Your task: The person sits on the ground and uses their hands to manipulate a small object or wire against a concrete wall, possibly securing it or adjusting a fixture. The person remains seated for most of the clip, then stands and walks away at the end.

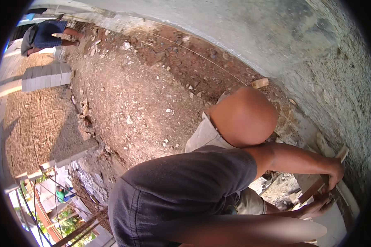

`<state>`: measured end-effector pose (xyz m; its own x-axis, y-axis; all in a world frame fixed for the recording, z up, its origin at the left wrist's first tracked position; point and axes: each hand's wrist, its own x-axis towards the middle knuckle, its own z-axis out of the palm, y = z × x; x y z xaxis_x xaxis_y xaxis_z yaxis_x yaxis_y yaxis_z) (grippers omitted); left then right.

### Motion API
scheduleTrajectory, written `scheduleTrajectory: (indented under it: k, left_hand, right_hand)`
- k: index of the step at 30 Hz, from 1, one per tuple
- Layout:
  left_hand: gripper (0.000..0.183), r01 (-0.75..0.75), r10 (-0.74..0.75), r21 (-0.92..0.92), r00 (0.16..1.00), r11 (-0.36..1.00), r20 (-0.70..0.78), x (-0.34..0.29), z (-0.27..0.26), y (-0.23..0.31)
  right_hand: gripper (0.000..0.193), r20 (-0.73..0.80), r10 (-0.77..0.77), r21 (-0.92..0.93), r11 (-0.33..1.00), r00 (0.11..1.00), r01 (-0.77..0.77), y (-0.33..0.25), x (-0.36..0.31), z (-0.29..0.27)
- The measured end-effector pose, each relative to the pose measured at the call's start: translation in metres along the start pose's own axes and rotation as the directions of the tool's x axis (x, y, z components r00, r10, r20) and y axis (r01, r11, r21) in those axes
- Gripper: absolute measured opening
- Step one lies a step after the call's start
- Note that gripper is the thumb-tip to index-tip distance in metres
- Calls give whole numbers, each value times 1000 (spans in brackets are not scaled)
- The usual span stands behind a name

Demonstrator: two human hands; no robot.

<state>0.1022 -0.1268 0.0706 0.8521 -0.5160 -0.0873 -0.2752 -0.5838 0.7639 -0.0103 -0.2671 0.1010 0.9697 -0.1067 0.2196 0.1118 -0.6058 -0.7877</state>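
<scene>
My left arm reaches across to the right side, and my left hand (336, 172) is closed with its fingers bent down beside a narrow wooden strip (342, 153) near the rough wall. Just below it, my right hand (316, 208) has its fingers curled, their tips close to those of the left. What the fingers pinch is too small to make out. A reddish-brown piece of board (312, 190) lies by both hands, and a pale panel (336, 222) is beneath the right one. My bent knee (247, 117) rises above the left arm. A blurred patch covers part of the lower edge.
A rough concrete wall (338, 90) borders the right. Stony earth (140, 90) spreads across the middle, with a taut string (198, 53) over it. A wood offcut (260, 83) lies by the wall. Grey blocks (45, 77) and another person (49, 33) are upper left; thin bars (70, 195) cross lower left.
</scene>
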Motion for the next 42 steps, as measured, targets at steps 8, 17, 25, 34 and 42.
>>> scheduleTrajectory:
  k: [8, 17, 25, 34, 42]
  left_hand:
    - [70, 37, -35, -46, 998, 998, 48, 31, 21, -12]
    - [57, 47, -48, -28, 997, 998, -54, 36, 37, -20]
    - [55, -2, 10, 71, 994, 997, -110, 27, 44, -16]
    - [49, -107, 110, 31, 905, 994, -411, -4, 68, -31]
    - [58, -260, 161, -450, 955, 854, -247, -32, 28, -59]
  right_hand:
    - [47, -43, 24, 38, 999, 999, -22, 4, -12, -4]
    - [53, 52, -59, 107, 993, 997, 53, 20, -40, -4]
    - [49, 94, -92, 192, 979, 991, 72, 32, -59, -4]
    - [47, 135, -149, 154, 980, 980, 127, 23, -78, 9]
    - [42, 144, -298, -44, 951, 944, 307, -16, -72, 27]
